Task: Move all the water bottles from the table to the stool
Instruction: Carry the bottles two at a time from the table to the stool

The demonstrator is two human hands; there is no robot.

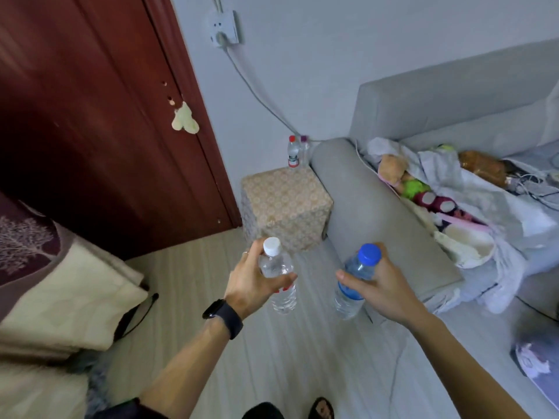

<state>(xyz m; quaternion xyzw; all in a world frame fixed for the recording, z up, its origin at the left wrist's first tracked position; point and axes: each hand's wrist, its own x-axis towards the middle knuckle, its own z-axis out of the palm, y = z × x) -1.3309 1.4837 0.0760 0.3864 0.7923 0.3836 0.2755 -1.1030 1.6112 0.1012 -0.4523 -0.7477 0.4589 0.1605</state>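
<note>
Right, door [90, 116]: dark red-brown, filling the upper left of the frame, out of the play.
sofa [423, 95]: grey, across the right half, with a heap [438, 192] of toys and cloth on the seat; its rounded armrest [363, 213] runs down toward centre frame, just beside the stool [284, 204].
floor [302, 343]: pale boards in the lower middle, both arms stretched out above them.
stool: patterned cube, centre frame, between door and armrest; the nearer part of its top is bare.
table: not in view.
left hand [251, 279]: centre-left, a black wristband [223, 317] behind it, fingers and thumb wrapped round the upper body of the white-capped bottle [284, 297].
right hand [381, 285]: centre-right, wrapped round the shoulder of the blue-capped bottle [348, 300].
white-capped bottle: clear, roughly upright, in the air short of the stool.
blue-capped bottle: airborne too, tilted, cap leaning toward the upper right.
red-capped bottle [292, 152] and purple-capped bottle [304, 152]: small, close together at the stool's far edge; on its top or just behind it, I cannot tell.
step in hand: by my read, the pair is being carried to the stool.
doing it well: square each bottle upright before it lands, set the bases flat on the bare near part, clear of the rim and the back pair, and let go only once each stands steady.
</note>
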